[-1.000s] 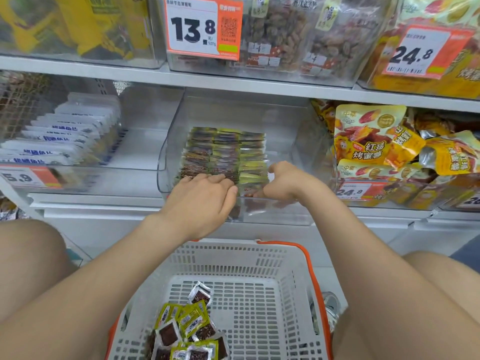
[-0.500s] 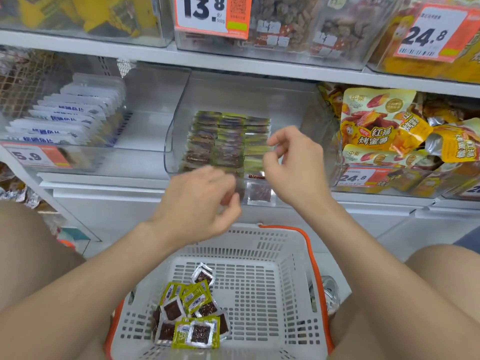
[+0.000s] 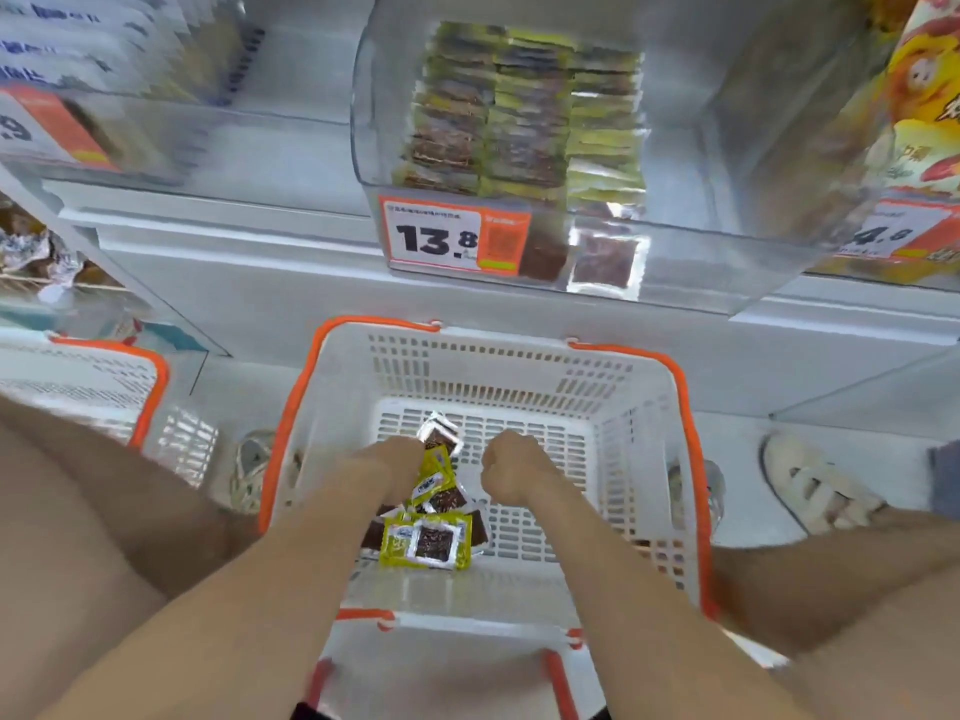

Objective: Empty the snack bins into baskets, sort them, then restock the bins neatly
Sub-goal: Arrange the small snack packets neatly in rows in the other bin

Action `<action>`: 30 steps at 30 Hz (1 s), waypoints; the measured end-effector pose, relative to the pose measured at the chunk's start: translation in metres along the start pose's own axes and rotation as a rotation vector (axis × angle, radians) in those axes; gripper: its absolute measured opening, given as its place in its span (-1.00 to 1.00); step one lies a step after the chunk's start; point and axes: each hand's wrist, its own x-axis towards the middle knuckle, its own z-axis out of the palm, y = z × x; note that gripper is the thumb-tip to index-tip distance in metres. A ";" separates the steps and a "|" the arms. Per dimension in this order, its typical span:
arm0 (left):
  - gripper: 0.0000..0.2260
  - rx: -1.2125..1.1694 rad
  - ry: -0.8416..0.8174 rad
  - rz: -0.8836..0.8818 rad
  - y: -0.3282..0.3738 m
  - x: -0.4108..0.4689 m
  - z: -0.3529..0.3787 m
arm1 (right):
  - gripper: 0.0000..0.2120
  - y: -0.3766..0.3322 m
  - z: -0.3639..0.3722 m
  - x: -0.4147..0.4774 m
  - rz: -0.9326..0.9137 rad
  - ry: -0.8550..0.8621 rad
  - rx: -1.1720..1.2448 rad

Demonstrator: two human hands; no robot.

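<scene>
Both left hand and right hand curl down inside the basket, their grasp impossible to tell; careless rummaging could flick slippery packets out.

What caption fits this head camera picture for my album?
Left hand and right hand low inside the white basket with snack packets, beneath a clear bin of stacked packets.

Right half of the basket lies bare; snack packets crowd its left, a clear bin looms beyond its far rim.
</scene>
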 end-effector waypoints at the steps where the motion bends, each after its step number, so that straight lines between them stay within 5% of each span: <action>1: -0.52 -0.021 0.027 -0.006 -0.002 0.010 0.009 | -0.71 0.007 0.015 0.011 0.045 -0.005 0.040; 4: -0.46 -0.056 0.161 0.011 -0.001 0.029 0.022 | -0.97 0.022 0.055 0.028 0.064 -0.052 0.024; 9: -0.43 -0.051 0.322 0.018 0.001 0.039 0.034 | -0.54 0.028 0.089 0.040 -0.171 -0.095 -0.089; 16: -0.49 -0.127 0.251 0.041 0.002 0.046 0.049 | -0.40 0.013 0.125 0.047 -0.161 -0.157 -0.063; 23: -0.81 -0.421 0.336 0.019 -0.002 0.036 0.041 | -0.46 0.008 0.131 0.050 -0.173 -0.255 0.129; 26: -0.77 -0.687 0.436 -0.043 -0.003 0.029 0.028 | -0.50 -0.004 0.140 0.048 -0.208 -0.178 0.074; 30: -0.69 -0.692 0.438 -0.079 -0.011 0.020 0.018 | -0.65 0.006 0.123 0.053 -0.180 -0.155 0.259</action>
